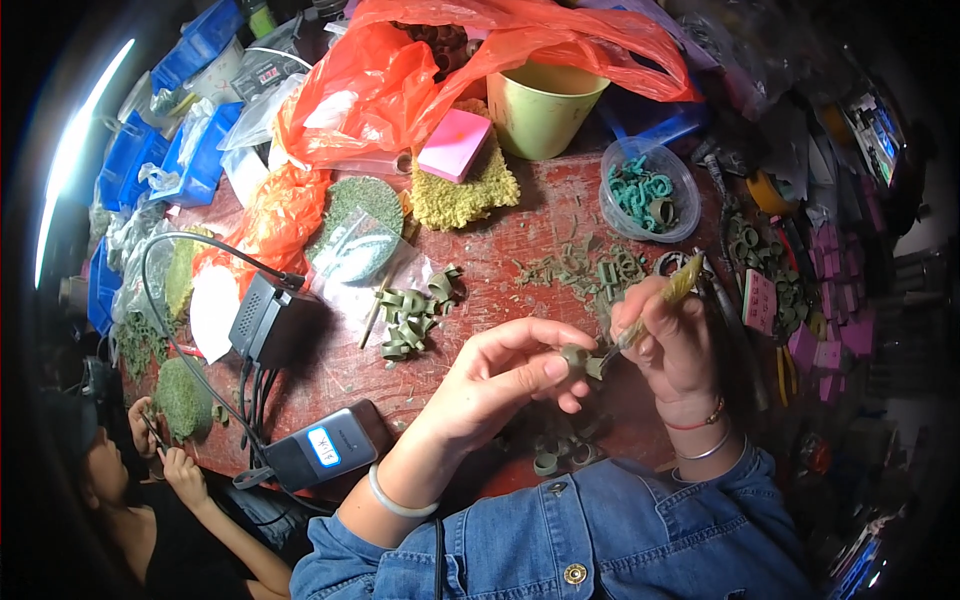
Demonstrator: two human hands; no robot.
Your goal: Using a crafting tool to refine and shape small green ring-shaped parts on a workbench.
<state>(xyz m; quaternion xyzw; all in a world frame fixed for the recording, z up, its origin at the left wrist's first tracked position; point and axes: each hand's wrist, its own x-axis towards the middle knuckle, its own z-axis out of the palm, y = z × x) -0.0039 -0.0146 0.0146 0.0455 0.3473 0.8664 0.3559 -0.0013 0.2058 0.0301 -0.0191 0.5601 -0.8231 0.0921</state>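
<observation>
My left hand (492, 378) pinches a small olive-green piece (577, 358) between thumb and fingers, in front of my chest. The piece looks like a ring with a raised top, partly covered by my fingertips. My right hand (672, 350) grips a carving tool with a yellow-wrapped handle (685, 279), held like a pen. Its thin dark tip points down to the left and meets or nearly meets the piece. Just beyond my hands lie green shavings (566, 268) and similar green pieces. A pile of curved green pieces (412, 318) sits on a clear bag left of them.
On the red worktop (510, 265) stand a clear tub (690, 222) of teal bits, a pale green bucket (545, 115) and a pink block (455, 145). A black box (268, 318) and power bank (330, 448) trail cables at left. A co-worker's hands (180, 470) are at lower left.
</observation>
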